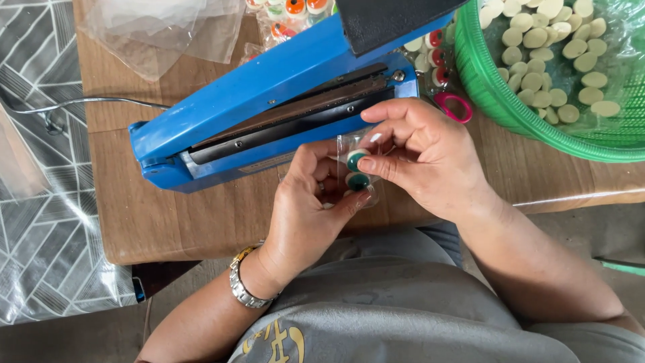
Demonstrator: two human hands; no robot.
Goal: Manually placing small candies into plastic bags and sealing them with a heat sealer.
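A: What have the hands got hold of?

B: Both are pinched shut on 1 small clear bag [358,168]. The left hand [306,208] grips its lower part between thumb and fingers; the right hand [423,151] pinches the upper part with fingertips. Inside sit 2 round green-centred pieces [357,171], stacked 1 above the other.

A: Where is that, relative to the table [168,222]?

B: Held in the air over the table's near edge, just in front of the blue heat sealer [269,107], whose arm is raised.

A: Which way does the bag run?

B: Its long axis goes roughly from the near edge toward the far edge, slightly tilted. The end nearer the sealer looks like the open mouth, though the film is too clear to be sure.

A: How to handle this well?

B: I'd judge: keep the pieces pushed down, film flat and taut, mouth square to the sealing bar.

A: Further out?

B: A green basket [497,87] of pale discs at the far right corner, and pink-handled scissors [453,104] beside it.
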